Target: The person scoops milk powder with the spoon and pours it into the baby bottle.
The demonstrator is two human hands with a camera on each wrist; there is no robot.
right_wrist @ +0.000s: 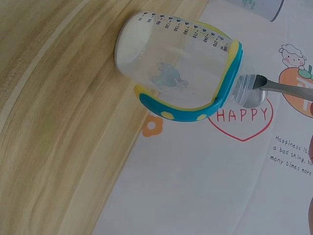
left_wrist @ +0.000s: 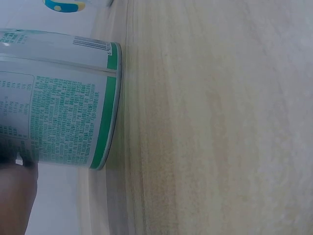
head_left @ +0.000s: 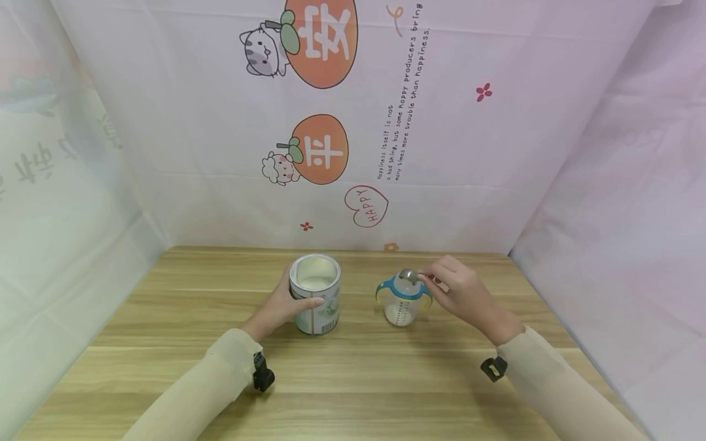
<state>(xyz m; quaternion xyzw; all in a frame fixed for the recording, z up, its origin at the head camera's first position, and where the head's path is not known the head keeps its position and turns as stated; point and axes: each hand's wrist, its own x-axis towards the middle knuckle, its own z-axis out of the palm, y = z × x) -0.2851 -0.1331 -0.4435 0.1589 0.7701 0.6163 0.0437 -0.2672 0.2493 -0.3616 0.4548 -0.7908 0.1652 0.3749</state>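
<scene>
My left hand [head_left: 288,306] grips the side of an open milk powder can [head_left: 317,315], its thumb across the front. Pale powder shows inside the can. In the left wrist view the can's green-printed label [left_wrist: 63,112] and bottom rim stand on the table. To its right is a clear baby bottle [head_left: 399,311] with blue and yellow handles and no cap. White powder [right_wrist: 132,44] lies at the bottle's bottom. My right hand [head_left: 460,291] pinches the handle of a metal spoon [head_left: 409,275], whose bowl tips into the bottle's mouth.
The wooden table [head_left: 358,386] runs back to a printed cloth wall [head_left: 441,184]. More cloth hangs at the left [head_left: 83,153] and right sides. Each wrist carries a small black camera [head_left: 263,372].
</scene>
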